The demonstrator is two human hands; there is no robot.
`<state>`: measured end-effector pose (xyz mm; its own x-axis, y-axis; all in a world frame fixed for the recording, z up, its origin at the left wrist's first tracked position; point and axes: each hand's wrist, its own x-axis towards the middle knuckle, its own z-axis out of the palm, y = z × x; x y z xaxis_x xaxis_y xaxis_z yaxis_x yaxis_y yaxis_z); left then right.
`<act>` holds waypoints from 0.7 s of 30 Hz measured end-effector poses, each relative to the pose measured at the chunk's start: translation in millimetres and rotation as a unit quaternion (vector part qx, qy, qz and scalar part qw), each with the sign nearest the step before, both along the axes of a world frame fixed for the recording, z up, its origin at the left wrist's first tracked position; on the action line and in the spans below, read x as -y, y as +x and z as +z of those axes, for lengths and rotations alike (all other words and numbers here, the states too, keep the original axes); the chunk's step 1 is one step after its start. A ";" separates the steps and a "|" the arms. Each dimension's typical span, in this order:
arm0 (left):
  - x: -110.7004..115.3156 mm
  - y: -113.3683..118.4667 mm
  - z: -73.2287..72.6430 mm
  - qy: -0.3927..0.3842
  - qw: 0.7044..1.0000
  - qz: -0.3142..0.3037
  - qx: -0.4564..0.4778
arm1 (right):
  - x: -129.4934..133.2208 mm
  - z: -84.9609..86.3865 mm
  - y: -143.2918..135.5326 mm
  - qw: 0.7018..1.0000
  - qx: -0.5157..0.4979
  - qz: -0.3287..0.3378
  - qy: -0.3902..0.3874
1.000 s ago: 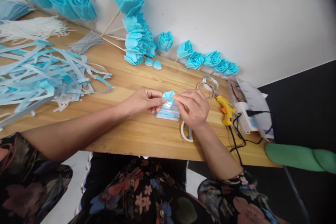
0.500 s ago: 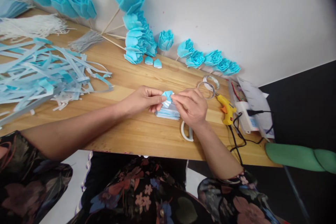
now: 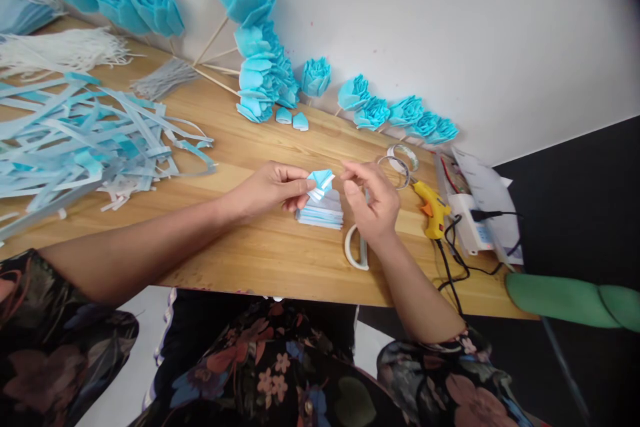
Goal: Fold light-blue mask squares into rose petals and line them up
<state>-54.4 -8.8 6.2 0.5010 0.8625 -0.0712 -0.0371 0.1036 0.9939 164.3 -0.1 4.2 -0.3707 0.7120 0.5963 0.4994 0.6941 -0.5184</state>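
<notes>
The left hand [image 3: 283, 188] is clamped on a small folded blue-and-white piece [image 3: 320, 183], its thumb pressed on the near side; the piece is held just above a stack of pale pleated sheets [image 3: 320, 215], which lies on the wooden table [image 3: 240, 247]. The right hand [image 3: 373, 203] is apart from the piece and just beside it — thumb and forefinger parted, with nothing visible between them; below it a white D-shaped loop [image 3: 363, 253] shows partly from behind the palm.

To the right, a yellow glue gun [image 3: 434, 210] with an orange trigger has small marks on its body, too small to read; beside it a white box [image 3: 463, 213] with a black plug bears a blue label [image 3: 483, 236], its print illegible; pale sheets [image 3: 483, 193] behind carry faint lines, also unreadable. Two tape rolls [image 3: 414, 159] lie near the gun's nozzle; one has a patterned inner ring — no letters can be made out.

Two small blue petals [image 3: 300, 122] lie near the blue flowers [image 3: 257, 83] along the wall; at the left are heaped blue and white strips [image 3: 85, 147], white cords [image 3: 60, 53] and thin grey wires [image 3: 165, 79].
</notes>
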 end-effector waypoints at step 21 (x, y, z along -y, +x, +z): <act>0.8 5.2 -14.5 0.086 0.995 0.034 -0.034 | 4.9 -9.6 -13.9 0.960 -0.104 0.056 -0.253</act>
